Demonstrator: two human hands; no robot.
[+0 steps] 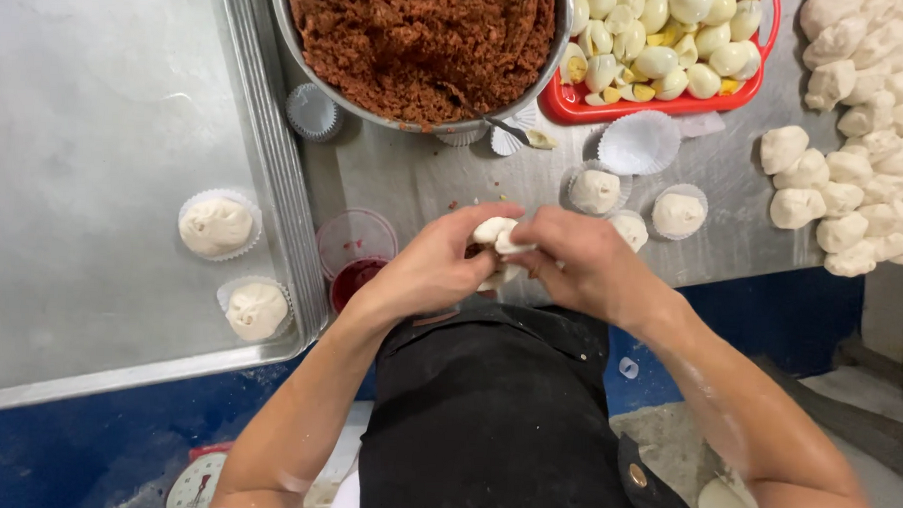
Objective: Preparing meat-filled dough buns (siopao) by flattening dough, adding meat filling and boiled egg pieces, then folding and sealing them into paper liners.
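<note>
Both my hands meet over the near edge of the steel table (424, 178), pinching one white dough bun (496, 233) between them. My left hand (433, 266) cups it from below and the left; a bit of brown filling shows at the fingers. My right hand (583, 261) closes the dough's top from the right. Just beyond my hands stand three finished buns in white paper cups (596, 190), (679, 213), (629, 228).
A large metal bowl of brown minced filling (424, 43) sits at the back, a spoon (516, 132) at its rim. A red tray of halved boiled eggs (659, 41) is beside it. Several raw dough pieces (865, 148) lie right. Two cupped buns (217, 226), (256, 309) rest on a steel tray; a small red-sauce cup (356, 266) stands nearby.
</note>
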